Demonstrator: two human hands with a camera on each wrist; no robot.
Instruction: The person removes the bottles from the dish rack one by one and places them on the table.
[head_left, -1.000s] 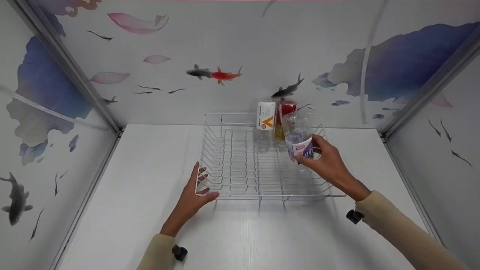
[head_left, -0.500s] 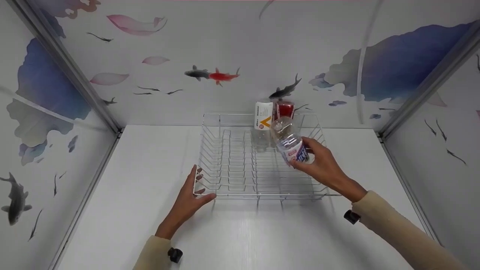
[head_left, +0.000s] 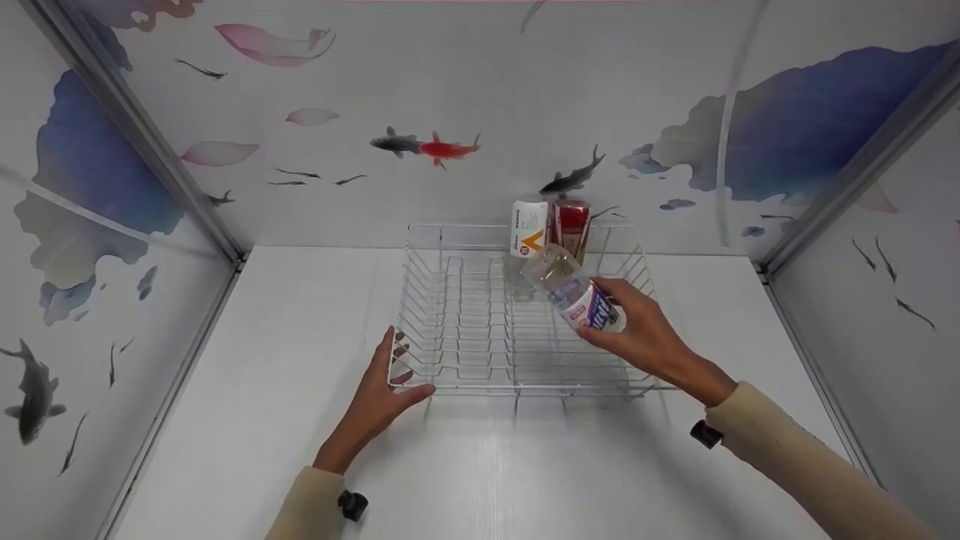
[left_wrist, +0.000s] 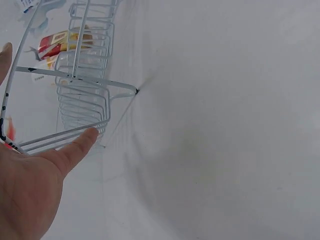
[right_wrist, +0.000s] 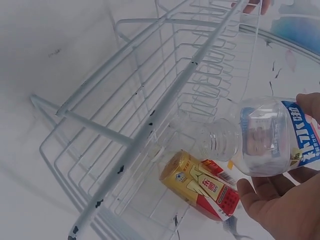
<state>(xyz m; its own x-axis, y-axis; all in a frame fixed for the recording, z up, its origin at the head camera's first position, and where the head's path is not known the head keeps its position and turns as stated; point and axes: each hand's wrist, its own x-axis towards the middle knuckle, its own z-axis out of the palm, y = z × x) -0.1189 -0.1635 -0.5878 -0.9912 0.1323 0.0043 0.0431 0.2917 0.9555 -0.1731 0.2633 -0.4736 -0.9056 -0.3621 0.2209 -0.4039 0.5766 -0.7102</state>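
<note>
My right hand (head_left: 641, 326) grips a clear plastic bottle (right_wrist: 257, 135) with a blue, white and pink label. It leans left above the wire dish rack (head_left: 469, 388), and its uncapped neck shows in the right wrist view. My left hand (head_left: 375, 401) holds the rack's front left corner, thumb along the front rail in the left wrist view. At the back of the rack stand a white-labelled clear bottle (head_left: 529, 225) and a red-and-gold drink container (right_wrist: 200, 185). The tilted bottle partly covers both in the head view.
A white table (head_left: 315, 307) bears the rack. Panels printed with fish and petals enclose it at the back (head_left: 480, 67) and both sides, with the back panel close behind the rack. The rack's left half has rows of upright wire dividers (head_left: 457, 322).
The bottle in my right hand has tipped from nearly upright to a lean, its upper end swinging left and down. My left hand stays at the rack's corner.
</note>
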